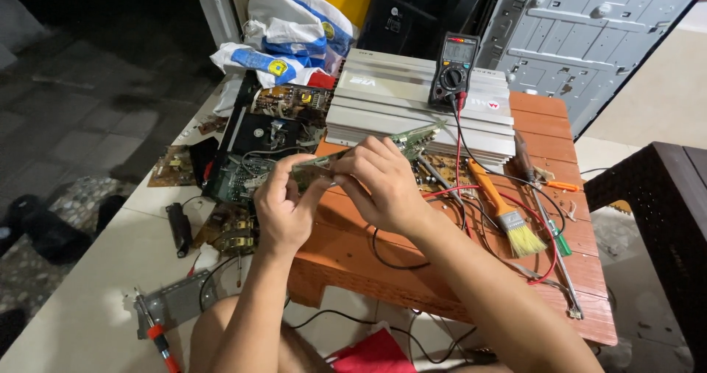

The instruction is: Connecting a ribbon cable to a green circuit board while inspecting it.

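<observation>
Running lengthwise from nine to three o'clock, the narrow green circuit board (324,163) is clamped at mid-length by fingers of the left hand (283,211) and right hand (379,185).

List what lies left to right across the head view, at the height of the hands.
Black cylinder → left hand → green circuit strip → right hand → orange-handled brush → green screwdriver
</observation>
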